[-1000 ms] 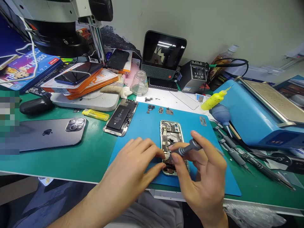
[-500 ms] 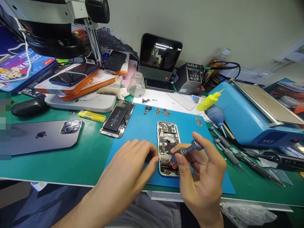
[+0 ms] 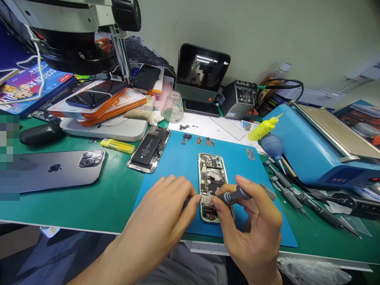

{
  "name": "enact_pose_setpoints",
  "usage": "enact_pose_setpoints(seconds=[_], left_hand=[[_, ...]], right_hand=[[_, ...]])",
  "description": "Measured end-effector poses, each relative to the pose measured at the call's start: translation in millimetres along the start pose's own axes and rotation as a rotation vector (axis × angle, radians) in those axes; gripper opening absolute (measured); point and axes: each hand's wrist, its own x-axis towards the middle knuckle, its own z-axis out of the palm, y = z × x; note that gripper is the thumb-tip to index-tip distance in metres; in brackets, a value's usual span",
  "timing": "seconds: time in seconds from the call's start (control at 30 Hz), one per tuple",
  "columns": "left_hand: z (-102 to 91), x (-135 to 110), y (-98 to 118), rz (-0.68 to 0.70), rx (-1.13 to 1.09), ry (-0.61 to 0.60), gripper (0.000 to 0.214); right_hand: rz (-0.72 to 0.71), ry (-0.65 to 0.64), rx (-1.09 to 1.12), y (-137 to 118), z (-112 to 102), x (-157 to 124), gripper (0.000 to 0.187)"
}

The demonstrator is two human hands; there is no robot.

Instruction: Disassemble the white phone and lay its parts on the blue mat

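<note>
"So, where's the opened phone (image 3: 211, 179)?"
"Just below frame centre, on the smooth blue mat (image 3: 247, 170)."
"What's held?"
"Right hand (image 3: 252, 225) grips a ridged, cylindrical screwdriver (image 3: 230, 197); left hand (image 3: 166, 209) curls beside the phone, grip unclear."

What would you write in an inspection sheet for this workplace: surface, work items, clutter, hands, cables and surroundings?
Surface: blue mat on a green bench.
Work items: opened phone on the mat; grey screwdriver tilted over it, tip hidden.
Clutter: yellow lighter and grey phone at left; glass jar at the back; hand tools at right.
Hands: left hand near the opened phone's left edge, contact unclear; right hand grips the grey screwdriver.
Cables: white cable at upper left; black cable behind, at right.
Surroundings: microscope-like device at upper left, display at the back, blue machine at right.
</note>
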Motion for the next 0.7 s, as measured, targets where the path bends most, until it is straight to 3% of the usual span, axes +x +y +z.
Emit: enact_pose_setpoints(seconds=[0.17, 0.3, 0.57, 0.7], left_hand=[[1.4, 0.3, -0.6, 0.044, 0.014, 0.011, 0.024], [1.5, 1.1, -1.0, 0.047, 0.007, 0.019, 0.019], [1.0, 0.8, -3.1, 0.085, 0.027, 0.029, 0.016], [0.1, 1.0, -2.8, 0.1, 0.042, 0.033, 0.014]], right_hand=[[-0.128, -0.035, -0.021, -0.5, -0.5, 2.9, 0.084], [-0.108, -0.065, 0.051, -0.9, -1.5, 4.1, 0.07], [-0.027, -0.001, 0.08, 2.6, -2.3, 1.0, 0.065], [-0.035, -0.013, -0.003, -0.6, -0.5, 2.2, 0.077]])
